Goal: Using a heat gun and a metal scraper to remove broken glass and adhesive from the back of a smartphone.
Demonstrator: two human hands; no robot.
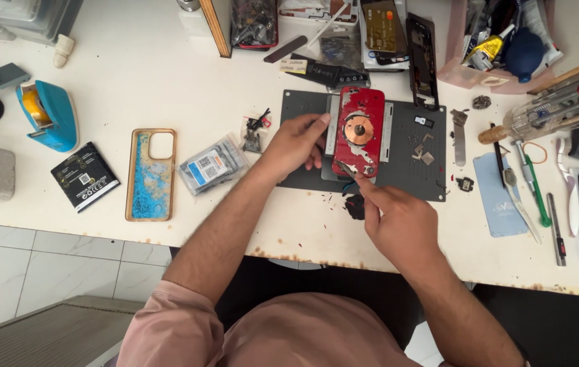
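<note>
A red phone back cover (359, 129) with a copper coil ring on its inner side is tilted up on edge over a dark grey work mat (405, 163). My left hand (295, 144) grips the cover's left edge. My right hand (392, 216) pinches thin metal tweezers (348, 171), whose tip touches the cover's lower edge. A phone body lies partly hidden under the cover.
A blue glitter phone case (151, 175), a black battery (85, 177) and bagged parts (212, 165) lie left of the mat. A blue tape dispenser (49, 114) sits further left. Screwdrivers, tweezers and a light blue card (500, 194) lie to the right. Phones and a pink tool bin (486, 47) line the back.
</note>
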